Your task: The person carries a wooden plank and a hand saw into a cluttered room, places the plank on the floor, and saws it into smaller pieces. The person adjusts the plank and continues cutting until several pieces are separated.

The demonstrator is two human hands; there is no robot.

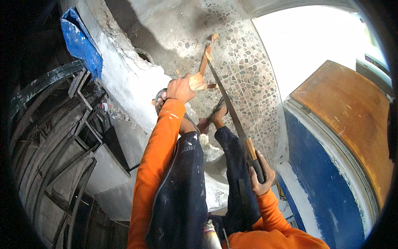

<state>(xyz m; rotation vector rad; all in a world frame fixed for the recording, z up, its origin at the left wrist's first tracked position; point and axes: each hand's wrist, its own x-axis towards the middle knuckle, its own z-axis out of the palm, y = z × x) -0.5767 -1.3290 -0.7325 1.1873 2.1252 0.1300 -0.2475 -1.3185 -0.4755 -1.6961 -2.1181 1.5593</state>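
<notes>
My left hand [180, 89] is closed around a pale piece of wood [196, 81], low over the floor and close to my left foot. A reddish-brown wooden strip [205, 60] extends away beyond that piece; I cannot tell whether the two are joined. In my right hand [263, 174] is a machete [228, 97] with a long, narrow dark blade. Its handle is part bare wood, part black, and my fingers wrap the black part. The blade slants forward and left, its tip near the strip; whether it touches cannot be made out.
My sandalled feet stand either side of the work on a pebble-patterned floor [257, 108]. To the left are a broken white ledge [141, 79], blue sheeting [81, 41] and dark metal frames [78, 137]. A brown-topped blue cabinet [344, 116] stands at right. A wood chip [214, 37] lies ahead.
</notes>
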